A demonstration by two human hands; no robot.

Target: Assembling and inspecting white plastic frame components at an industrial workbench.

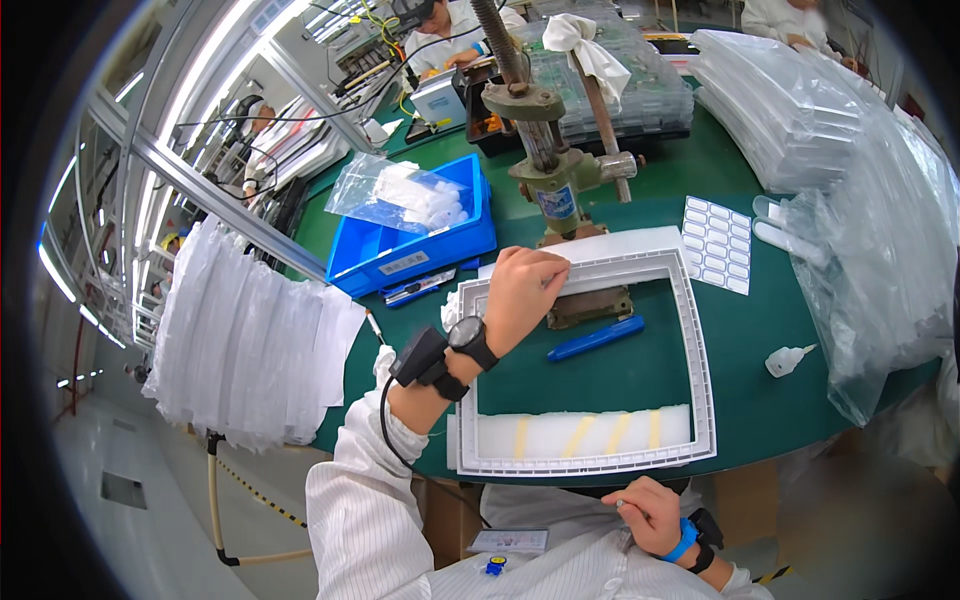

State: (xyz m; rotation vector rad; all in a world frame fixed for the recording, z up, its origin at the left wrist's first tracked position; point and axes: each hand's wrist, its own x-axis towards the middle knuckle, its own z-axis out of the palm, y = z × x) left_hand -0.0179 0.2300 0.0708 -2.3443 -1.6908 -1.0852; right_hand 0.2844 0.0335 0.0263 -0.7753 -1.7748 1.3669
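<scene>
A white rectangular plastic frame [705, 385] lies on the green table in front of me. My left hand [525, 295] is over its far left corner, fingers curled closed at the far rail; whatever they grip is hidden. My right hand [650, 515] is drawn back between the table edge and my body. Its fingers are pinched, with a tiny pale thing at the tips, too small to name. Inside the frame's opening is a blue pen [597, 338]. White foam strips with yellowish bands [585, 432] run along the near side, and more white foam [630, 243] is behind the far rail.
A metal press stand [555, 185] rises behind the frame. Left of it is a blue bin [400, 262] with bagged white parts. Wrapped white sheets [250, 340] are stacked at left. Right are a label sheet [717, 245], a small white bottle [788, 360] and plastic bags [880, 260].
</scene>
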